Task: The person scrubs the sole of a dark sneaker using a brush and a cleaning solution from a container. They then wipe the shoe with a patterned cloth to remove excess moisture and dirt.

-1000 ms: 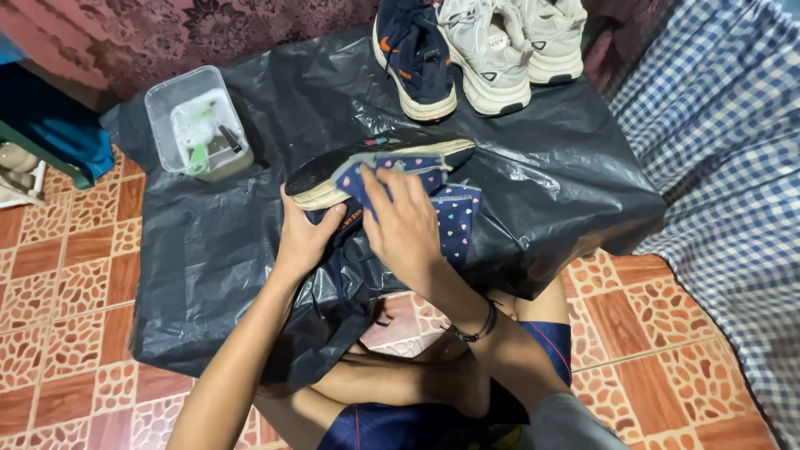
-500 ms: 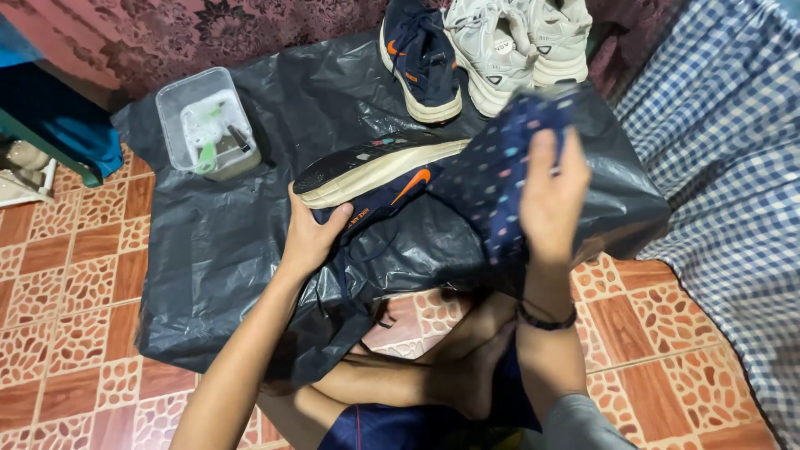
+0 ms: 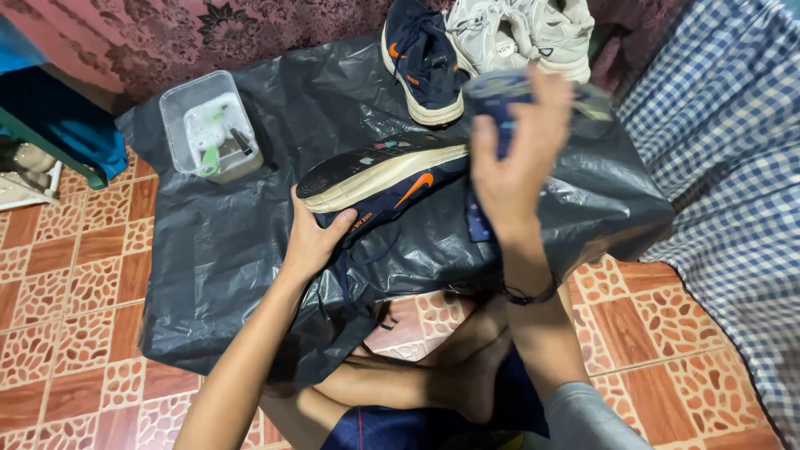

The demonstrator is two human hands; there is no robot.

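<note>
A navy sneaker [image 3: 392, 179] with an orange side mark and pale sole lies tipped on its side over the black plastic sheet [image 3: 217, 250]. My left hand [image 3: 312, 237] grips its heel end. My right hand [image 3: 517, 158] is raised above the sheet, holding a dark blue dotted cloth [image 3: 492, 100] that hangs down behind my palm. The matching navy sneaker [image 3: 421, 54] stands upright at the far edge, just beyond my right hand.
A pair of white sneakers [image 3: 525, 29] sits beside the second navy one. A clear plastic tub [image 3: 212, 125] with small tools stands at the sheet's far left. Blue checked fabric [image 3: 733, 183] lies on the right, patterned floor tiles [image 3: 58, 325] on the left. My crossed legs are below.
My right hand has lifted the dotted cloth off the sneaker and raised it up and to the right. The sneaker has been turned, showing its side and sole.
</note>
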